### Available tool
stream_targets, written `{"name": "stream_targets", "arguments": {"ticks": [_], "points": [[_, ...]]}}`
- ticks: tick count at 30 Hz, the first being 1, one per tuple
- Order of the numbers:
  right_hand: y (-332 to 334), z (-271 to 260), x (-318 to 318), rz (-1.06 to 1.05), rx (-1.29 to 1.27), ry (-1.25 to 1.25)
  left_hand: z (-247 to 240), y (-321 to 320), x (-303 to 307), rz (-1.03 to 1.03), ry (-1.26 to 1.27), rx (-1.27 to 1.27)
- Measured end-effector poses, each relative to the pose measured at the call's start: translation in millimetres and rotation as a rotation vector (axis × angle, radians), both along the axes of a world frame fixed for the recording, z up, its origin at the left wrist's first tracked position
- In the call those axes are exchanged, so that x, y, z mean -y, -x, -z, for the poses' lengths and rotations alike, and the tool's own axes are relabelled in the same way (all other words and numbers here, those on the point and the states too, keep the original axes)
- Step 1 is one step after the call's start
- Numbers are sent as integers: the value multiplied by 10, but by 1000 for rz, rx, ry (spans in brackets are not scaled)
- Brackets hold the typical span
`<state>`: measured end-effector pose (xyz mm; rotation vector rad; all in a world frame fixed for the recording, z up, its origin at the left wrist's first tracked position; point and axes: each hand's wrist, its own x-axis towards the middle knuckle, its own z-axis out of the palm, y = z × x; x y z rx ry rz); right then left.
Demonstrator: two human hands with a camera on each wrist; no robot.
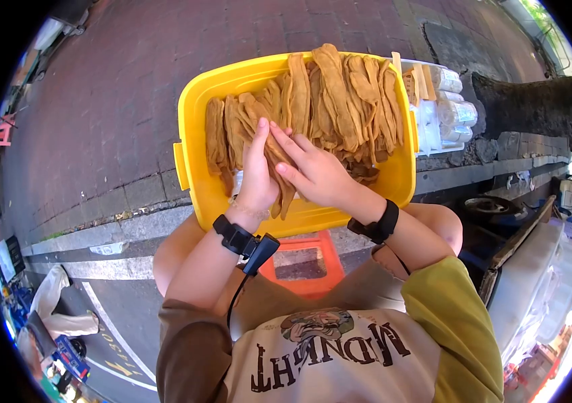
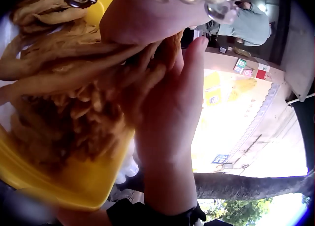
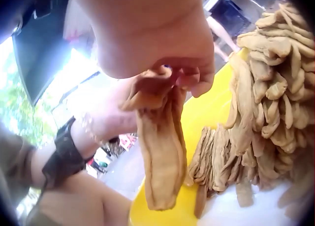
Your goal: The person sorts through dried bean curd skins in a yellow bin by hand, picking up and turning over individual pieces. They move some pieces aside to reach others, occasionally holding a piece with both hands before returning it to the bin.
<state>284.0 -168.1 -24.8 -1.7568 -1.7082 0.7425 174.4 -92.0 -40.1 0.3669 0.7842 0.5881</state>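
Note:
Both my hands hold a small bundle of long, brown, wrinkled dried strips [image 1: 283, 191] between them, over the front of a yellow tub [image 1: 195, 171]. My left hand [image 1: 257, 168] grips it from the left, and my right hand [image 1: 319, 176] lies across it from the right. In the right wrist view, the lower end of a broad flat strip [image 3: 161, 172] hangs below the hands. More brown strips [image 1: 339, 101] stand in rows along the tub's back and sides. Part of the bundle is hidden by the palms.
Right of the tub, clear plastic packs [image 1: 457, 114] sit beside a tree trunk [image 1: 534, 104]. A red stool [image 1: 329, 265] stands below the tub, between the knees. A curb [image 1: 131, 218] runs behind, and plastic bins [image 1: 534, 282] stand at the right.

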Motion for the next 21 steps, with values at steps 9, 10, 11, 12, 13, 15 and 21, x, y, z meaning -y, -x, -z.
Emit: {"name": "stream_targets", "arguments": {"ticks": [9, 10, 11, 12, 13, 15, 21], "points": [[-908, 387, -67, 313, 656, 101, 100, 97, -227, -46, 175, 5], [-953, 477, -54, 293, 604, 140, 94, 104, -241, -51, 171, 6], [-1005, 554, -47, 271, 551, 181, 86, 111, -245, -48, 161, 27], [-1038, 527, -76, 264, 550, 179, 76, 121, -243, -49, 153, 46], [-1067, 500, -101, 334, 429, 244, 63, 124, -242, -57, 154, 44], [-1070, 446, -118, 420, 310, 310, 33, 125, -242, -39, 124, 111], [-1136, 790, -112, 414, 399, 256, 96, 143, -256, -30, 96, 76]]}}
